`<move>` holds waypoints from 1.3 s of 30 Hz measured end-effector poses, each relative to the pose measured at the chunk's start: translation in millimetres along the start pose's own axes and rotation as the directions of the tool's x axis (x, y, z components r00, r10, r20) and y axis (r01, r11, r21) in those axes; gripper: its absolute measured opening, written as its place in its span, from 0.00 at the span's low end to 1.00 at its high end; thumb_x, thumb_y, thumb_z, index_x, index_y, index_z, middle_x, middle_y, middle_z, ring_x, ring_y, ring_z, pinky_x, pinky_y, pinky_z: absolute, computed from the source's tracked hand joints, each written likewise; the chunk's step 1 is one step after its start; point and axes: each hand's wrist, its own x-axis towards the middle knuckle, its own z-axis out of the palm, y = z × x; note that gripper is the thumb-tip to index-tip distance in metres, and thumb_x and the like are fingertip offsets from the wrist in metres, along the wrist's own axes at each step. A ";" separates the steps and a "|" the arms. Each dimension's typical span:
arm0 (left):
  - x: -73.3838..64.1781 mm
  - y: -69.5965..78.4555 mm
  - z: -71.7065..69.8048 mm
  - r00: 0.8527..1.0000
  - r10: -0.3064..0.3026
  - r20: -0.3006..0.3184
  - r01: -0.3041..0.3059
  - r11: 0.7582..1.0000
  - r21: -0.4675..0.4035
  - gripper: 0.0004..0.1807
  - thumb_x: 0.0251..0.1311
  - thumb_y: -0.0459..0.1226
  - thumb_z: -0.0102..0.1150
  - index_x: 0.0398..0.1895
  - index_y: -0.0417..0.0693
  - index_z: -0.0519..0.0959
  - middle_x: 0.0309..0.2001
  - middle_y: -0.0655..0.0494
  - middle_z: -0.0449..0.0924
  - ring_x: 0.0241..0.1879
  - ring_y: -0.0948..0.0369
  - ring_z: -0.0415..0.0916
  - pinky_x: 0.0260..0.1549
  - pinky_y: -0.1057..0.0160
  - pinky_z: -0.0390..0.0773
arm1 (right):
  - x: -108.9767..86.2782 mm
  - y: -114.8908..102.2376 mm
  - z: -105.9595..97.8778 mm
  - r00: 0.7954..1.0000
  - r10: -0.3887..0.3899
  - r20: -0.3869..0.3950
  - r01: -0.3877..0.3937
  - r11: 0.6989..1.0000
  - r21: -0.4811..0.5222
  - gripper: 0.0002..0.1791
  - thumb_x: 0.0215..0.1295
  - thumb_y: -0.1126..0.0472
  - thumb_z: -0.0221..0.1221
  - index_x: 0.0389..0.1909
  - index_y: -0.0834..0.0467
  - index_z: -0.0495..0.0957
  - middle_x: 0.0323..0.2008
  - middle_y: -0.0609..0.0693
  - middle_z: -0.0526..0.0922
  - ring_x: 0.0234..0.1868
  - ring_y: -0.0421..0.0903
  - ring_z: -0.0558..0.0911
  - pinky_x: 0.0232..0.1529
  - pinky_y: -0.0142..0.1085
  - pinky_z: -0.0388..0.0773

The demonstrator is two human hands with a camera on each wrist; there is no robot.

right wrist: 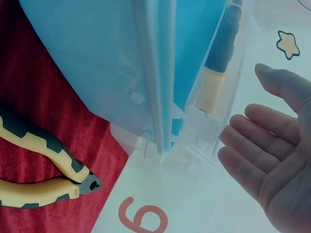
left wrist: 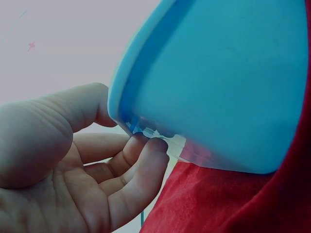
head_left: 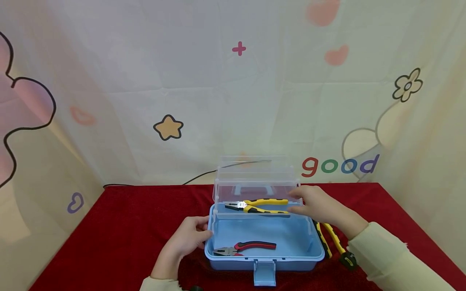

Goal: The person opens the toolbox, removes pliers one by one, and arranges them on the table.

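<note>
From where I'm standing, the red-draped tabletop (head_left: 145,230) is filling the lower half of the frame, and the pale-blue toolbox (head_left: 229,264) is sitting at lower centre, its clear tray (head_left: 215,196) rising along the back. The right hand (head_left: 316,204) is hovering at the tray's right end, thumb and fingers spread apart, gripping nothing. The left hand (head_left: 189,235) is clamping the box's left edge, apparently steadying it. Yellow-and-black pliers (head_left: 267,201) are lying in the tray, handles pointing toward the right hand; a second yellow-handled pair (head_left: 335,236) is resting on the cloth just beside the box, lower right. Red-and-black pliers (head_left: 255,245) are lying at the lower left of the box floor. To my eye, the step in hand is sorting tools into the box, though I can't tell whether the right hand is placing or fetching. The next move is probably calling for a firm left hold while the right closes on a handle.
</note>
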 end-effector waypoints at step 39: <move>0.3 -1.7 1.1 1.000 -0.019 -0.010 0.019 1.000 0.018 0.28 0.57 0.29 0.57 0.63 0.34 0.68 0.33 0.48 0.75 0.30 0.59 0.77 0.29 0.59 0.84 | 27.4 -6.6 14.3 0.996 0.049 0.078 -0.044 0.996 -0.074 0.19 0.55 0.63 0.66 0.49 0.58 0.82 0.42 0.52 0.84 0.39 0.47 0.83 0.38 0.38 0.84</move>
